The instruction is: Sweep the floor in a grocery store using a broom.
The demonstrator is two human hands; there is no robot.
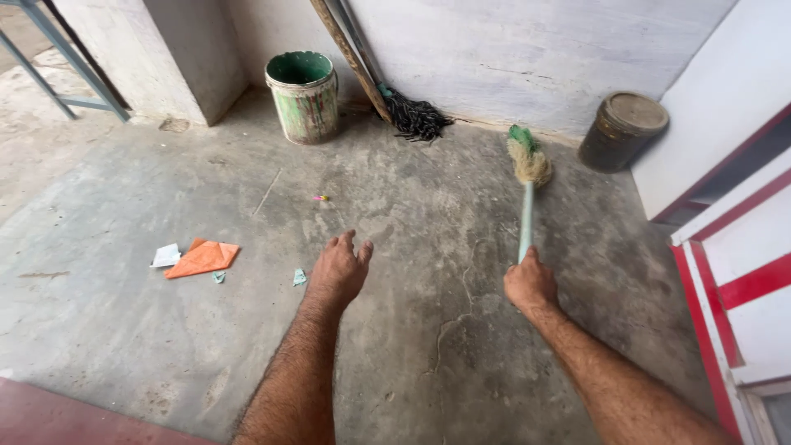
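A grey concrete floor [461, 247] fills the frame. Right of centre, the right hand [530, 283] has its fingers wrapped around a pale-green-handled straw broom [527, 177] (bristles upward). The left hand [338, 272] hovers mid-frame, fingers loosely spread, empty, near a small crumpled paper scrap [299, 278].

Broom [527, 177]: light blue-green handle, tan bristles, w/ a green band at the top. Bucket [304, 96]: green inside, white outside w/ green and red paint smears. Mop [414, 116]: black strings, brown stick. Round tub [622, 130]: dark brown, w/ a lighter tan lid. Floor [165, 330]: grey w/ dark patches and thin cracks. Paper [203, 257]: orange. Small scrap [166, 255] next to it: white. Tiny bits [299, 278]: pale green. Little speck [320, 198]: pink and yellow. Wall [535, 49]: whitish grey w/ scuffs. Door [741, 272]: white w/ red stripes. Step [66, 416]: dark red. Metal frame [58, 58]: blue-grey.
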